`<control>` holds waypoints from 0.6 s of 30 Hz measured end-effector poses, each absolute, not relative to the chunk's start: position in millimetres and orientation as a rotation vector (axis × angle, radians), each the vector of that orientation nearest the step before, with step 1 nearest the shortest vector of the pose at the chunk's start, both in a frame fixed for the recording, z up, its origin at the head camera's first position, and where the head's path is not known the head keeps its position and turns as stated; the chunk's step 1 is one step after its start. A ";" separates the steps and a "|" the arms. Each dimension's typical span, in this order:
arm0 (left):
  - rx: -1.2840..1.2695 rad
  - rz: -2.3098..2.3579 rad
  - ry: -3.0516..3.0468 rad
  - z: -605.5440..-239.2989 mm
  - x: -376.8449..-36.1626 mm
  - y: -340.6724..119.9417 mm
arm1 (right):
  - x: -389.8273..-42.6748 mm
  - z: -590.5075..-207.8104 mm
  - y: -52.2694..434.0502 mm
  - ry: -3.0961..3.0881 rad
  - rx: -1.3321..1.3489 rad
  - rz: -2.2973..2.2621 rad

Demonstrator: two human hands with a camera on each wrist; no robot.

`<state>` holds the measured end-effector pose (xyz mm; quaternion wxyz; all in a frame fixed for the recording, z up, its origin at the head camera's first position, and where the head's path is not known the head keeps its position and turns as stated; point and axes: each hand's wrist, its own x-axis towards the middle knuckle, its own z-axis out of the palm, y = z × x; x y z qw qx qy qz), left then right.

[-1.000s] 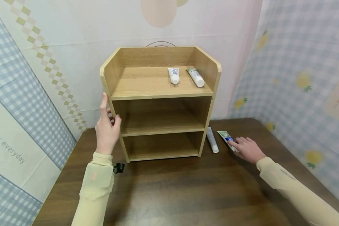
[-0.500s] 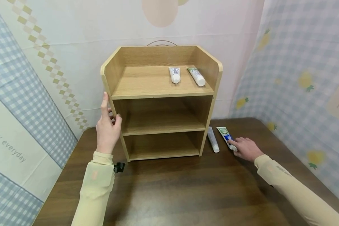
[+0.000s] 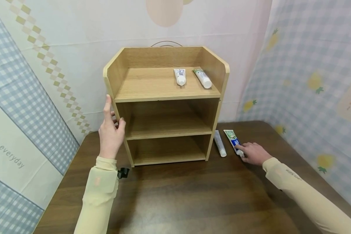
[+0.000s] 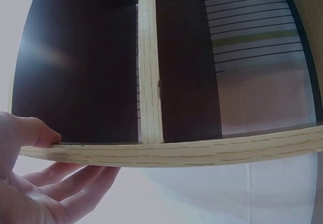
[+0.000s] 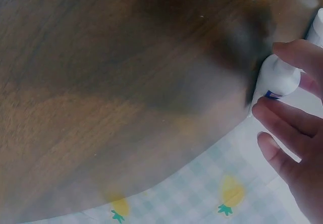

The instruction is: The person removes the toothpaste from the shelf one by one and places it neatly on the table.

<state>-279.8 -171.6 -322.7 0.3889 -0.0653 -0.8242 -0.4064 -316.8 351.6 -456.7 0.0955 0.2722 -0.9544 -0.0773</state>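
My left hand (image 3: 111,135) holds the left side panel of a three-tier wooden shelf (image 3: 168,97). In the left wrist view the thumb (image 4: 43,131) lies on the inner face, with the fingers (image 4: 83,186) outside. On the table to the shelf's right, my right hand (image 3: 253,153) holds the cap end of a green, blue and white toothpaste tube (image 3: 231,136). Its fingers straddle the tube's white end (image 5: 279,77) in the right wrist view. A greyish-white tube (image 3: 219,143) lies between it and the shelf.
Two white tubes lie on the shelf's top tier: a shorter tube (image 3: 180,77) and a green-ended tube (image 3: 202,78) near the right panel. The dark brown table (image 3: 175,195) meets a patterned cloth (image 3: 304,71) on the right.
The green and blue tube has slid slightly away from me, and more of it shows past my right fingers. My left hand keeps its place on the shelf panel.
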 end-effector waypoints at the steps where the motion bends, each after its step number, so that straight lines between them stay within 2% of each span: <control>1: -0.166 -1.032 -2.095 -322.5 -279.7 -171.7 | -317.2 -456.3 351.6 -2.831 0.803 -0.231; 9: -0.175 -1.026 -2.086 -321.1 -279.7 -172.0 | -310.6 -439.0 340.6 -2.760 0.791 -0.265; 14: -0.181 -1.013 -2.080 -321.4 -278.9 -172.6 | -296.7 -403.6 310.8 -2.621 0.873 -0.227; 18: -0.190 -1.010 -2.091 -322.0 -278.7 -172.2 | -279.9 -370.3 280.1 -2.534 1.040 -0.198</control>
